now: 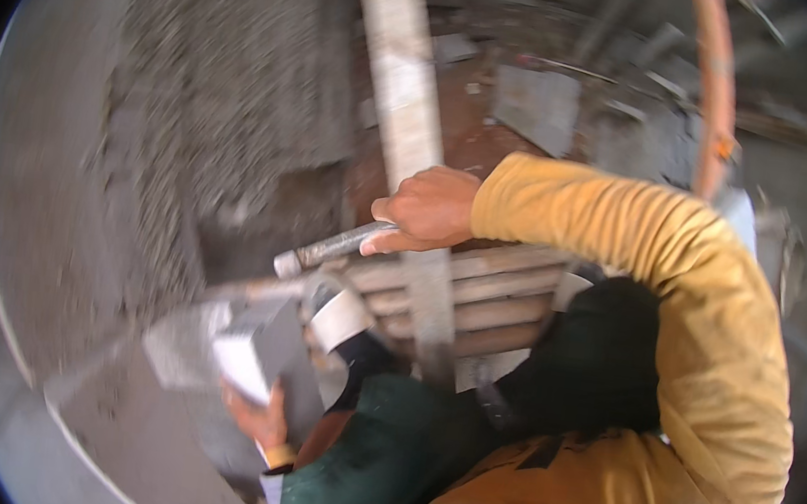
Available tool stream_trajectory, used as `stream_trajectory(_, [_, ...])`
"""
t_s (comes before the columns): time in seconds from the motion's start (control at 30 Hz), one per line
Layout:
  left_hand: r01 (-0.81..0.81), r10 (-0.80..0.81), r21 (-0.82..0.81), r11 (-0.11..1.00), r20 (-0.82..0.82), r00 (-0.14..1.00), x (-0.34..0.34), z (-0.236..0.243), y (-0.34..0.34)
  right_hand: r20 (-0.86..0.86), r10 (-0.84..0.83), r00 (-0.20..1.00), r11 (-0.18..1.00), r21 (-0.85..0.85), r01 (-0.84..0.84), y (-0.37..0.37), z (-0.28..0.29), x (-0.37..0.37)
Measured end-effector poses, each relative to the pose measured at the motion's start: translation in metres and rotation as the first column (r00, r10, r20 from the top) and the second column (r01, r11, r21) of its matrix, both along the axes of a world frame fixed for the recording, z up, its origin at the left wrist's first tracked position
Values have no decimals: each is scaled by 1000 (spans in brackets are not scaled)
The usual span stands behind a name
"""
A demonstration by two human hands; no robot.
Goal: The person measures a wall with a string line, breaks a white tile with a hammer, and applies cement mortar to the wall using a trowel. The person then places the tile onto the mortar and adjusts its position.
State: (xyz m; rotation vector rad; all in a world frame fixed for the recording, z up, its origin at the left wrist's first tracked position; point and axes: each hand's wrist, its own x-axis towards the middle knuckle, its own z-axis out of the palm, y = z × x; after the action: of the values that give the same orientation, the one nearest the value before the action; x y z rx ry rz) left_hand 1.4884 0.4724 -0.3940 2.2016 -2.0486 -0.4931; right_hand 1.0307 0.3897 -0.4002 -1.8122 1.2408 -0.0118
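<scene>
Evidently the left hand point(259, 422) grips a grey block point(287, 344), the right point(429, 205), above a pale plank point(407, 86), a rod point(331, 247)

A reddish-brown floor point(466, 131) (strewn with scraps point(536, 109)) lies beside a rough grey surface point(234, 70).

A plank point(409, 81) runs down the middle, crossing over slats point(504, 293). Mortar point(234, 70) lies left of it, a sheet point(537, 109) right, a pole point(712, 99) farther right. The right hand point(429, 205) (rod point(334, 247) within, pointing left) overlaps the plank; lower left, a block point(300, 355) sits in the left hand point(260, 421).
</scene>
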Motion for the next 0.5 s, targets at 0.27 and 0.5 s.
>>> stream_trajectory(0.27, [269,-272,-113,957,-13,962,-86,-24,-40,-158,-887,433,460,-376,805,255,40,-160])
stream_trajectory(0.5, [412,-404,-149,899,84,911,-142,-26,-79,-221,-745,-629,-496,-447,745,439,-25,-121])
